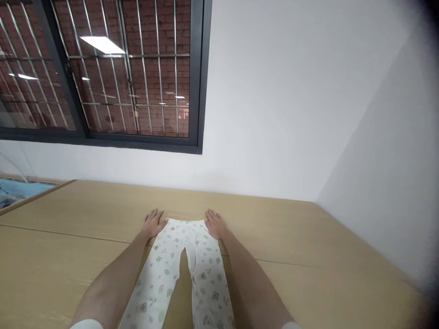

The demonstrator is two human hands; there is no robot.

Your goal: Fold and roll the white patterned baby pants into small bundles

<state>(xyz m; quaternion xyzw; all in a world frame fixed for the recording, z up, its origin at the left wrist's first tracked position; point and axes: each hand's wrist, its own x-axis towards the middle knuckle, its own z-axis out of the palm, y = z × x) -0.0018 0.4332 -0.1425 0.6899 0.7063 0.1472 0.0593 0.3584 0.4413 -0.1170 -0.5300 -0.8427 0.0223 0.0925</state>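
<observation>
A small pair of white trousers [178, 269] with a faint printed pattern lies flat on a light wooden table [308, 246], waistband away from me and legs spread toward me. My left hand [153, 224] rests flat at the left corner of the waistband, fingers stretched out. At the right corner of the waistband lies my right hand [215, 224], flat too, with its fingers extended. Both forearms run along the outer sides of the trouser legs.
A white wall [274, 114] stands just behind the table, and another wall closes in on the right. A dark-framed barred window [103, 73] is at the upper left. Something blue [17, 189] lies beyond the table's left edge.
</observation>
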